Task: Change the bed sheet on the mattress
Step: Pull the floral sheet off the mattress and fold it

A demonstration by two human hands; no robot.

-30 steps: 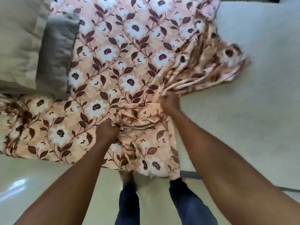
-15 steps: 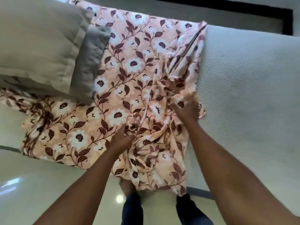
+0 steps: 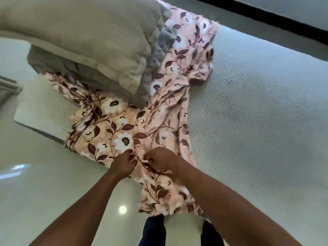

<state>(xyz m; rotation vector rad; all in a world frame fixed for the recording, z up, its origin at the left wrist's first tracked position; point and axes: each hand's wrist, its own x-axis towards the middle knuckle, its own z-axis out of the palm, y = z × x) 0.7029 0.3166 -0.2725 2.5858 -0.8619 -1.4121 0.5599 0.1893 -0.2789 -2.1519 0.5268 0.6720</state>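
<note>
A peach floral bed sheet (image 3: 113, 125) lies bunched into a narrow strip across the white textured mattress (image 3: 257, 121). Its end hangs off the near mattress edge toward the floor. My left hand (image 3: 124, 162) grips a fold of the sheet at the near edge. My right hand (image 3: 163, 160) is right beside it, fingers curled into the gathered cloth. A beige pillow (image 3: 85, 38) with a grey one under it lies on the sheet's left part.
A bare mattress corner (image 3: 40, 110) shows at the left. Glossy pale floor (image 3: 35, 192) runs along the near side, where my legs (image 3: 152, 231) stand. A dark strip (image 3: 266, 20) runs along the far side of the bed.
The sheet has been gathered leftward and toward me, baring more mattress on the right. My two hands have come together at the near edge.
</note>
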